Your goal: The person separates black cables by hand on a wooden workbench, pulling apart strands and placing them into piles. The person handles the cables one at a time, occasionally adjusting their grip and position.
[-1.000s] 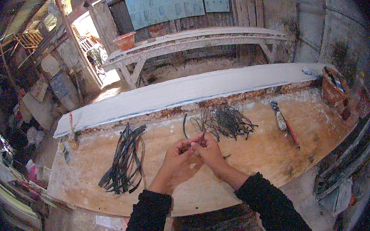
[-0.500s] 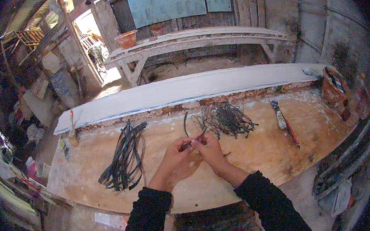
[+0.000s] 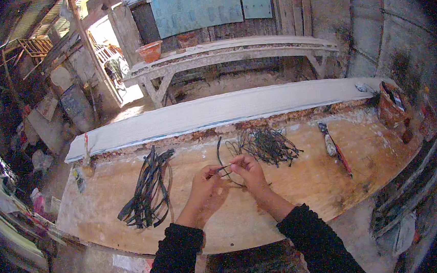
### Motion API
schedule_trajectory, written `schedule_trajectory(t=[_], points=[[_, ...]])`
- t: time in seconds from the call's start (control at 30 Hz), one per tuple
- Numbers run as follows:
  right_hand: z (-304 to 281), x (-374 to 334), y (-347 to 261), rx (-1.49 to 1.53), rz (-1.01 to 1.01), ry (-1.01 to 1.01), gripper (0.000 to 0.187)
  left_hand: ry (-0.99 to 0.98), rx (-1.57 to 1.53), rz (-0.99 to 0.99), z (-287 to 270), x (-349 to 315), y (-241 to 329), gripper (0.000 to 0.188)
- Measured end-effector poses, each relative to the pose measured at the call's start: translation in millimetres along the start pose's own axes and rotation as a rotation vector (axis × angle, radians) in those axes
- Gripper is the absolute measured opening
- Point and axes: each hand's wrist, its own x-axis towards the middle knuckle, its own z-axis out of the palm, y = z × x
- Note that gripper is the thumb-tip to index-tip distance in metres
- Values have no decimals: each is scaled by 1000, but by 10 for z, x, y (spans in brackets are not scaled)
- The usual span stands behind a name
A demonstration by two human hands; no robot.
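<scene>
My left hand (image 3: 205, 188) and my right hand (image 3: 249, 175) are close together above the middle of the wooden table, fingertips pinched. A short thin black strip (image 3: 224, 167) stretches between them, gripped at both sides. Behind and under the hands, a longer dark strip (image 3: 219, 149) lies curved on the wood, partly hidden by the fingers. To the left rests a bundle of flat black strips (image 3: 148, 191), looped and loosely stacked. Just beyond my right hand is a tangled heap of thin black knotted loops (image 3: 271, 145).
A long white slab (image 3: 216, 110) runs along the far side of the wooden tabletop (image 3: 280, 203). On the right lie a whitish-handled tool (image 3: 329, 143) and a red stick (image 3: 343, 160), near an orange container (image 3: 391, 103). A brush (image 3: 87, 159) stands at left. Behind is a white bench (image 3: 237, 50).
My fingertips have drawn slightly apart, the right hand shifting a little up and right. The strip between them now shows, as does more of the curved strip on the table.
</scene>
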Motion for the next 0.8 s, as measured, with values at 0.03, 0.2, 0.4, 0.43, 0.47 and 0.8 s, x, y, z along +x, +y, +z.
schedule_trajectory(t=[0.03,0.2,0.4,0.43,0.47,0.8], points=[[-24,-1,-38,-1,-21,9,13,27,-18,-9,21,2,16,17],[-63,81,-39,160,-67,-42,19,158,-95,20,42,7,102,17],[-116,65,-35,155,-67,-79,19,181,-169,-77,303,-158,342,16],[-114,69,-36,153,-61,-85,19,142,-127,-64,291,-168,353,13],[-124,66,-29,197,-23,-102,18,103,-85,-51,270,-175,362,12],[-52,-78,-169,181,70,-277,15,32,7,26,7,22,84,10]])
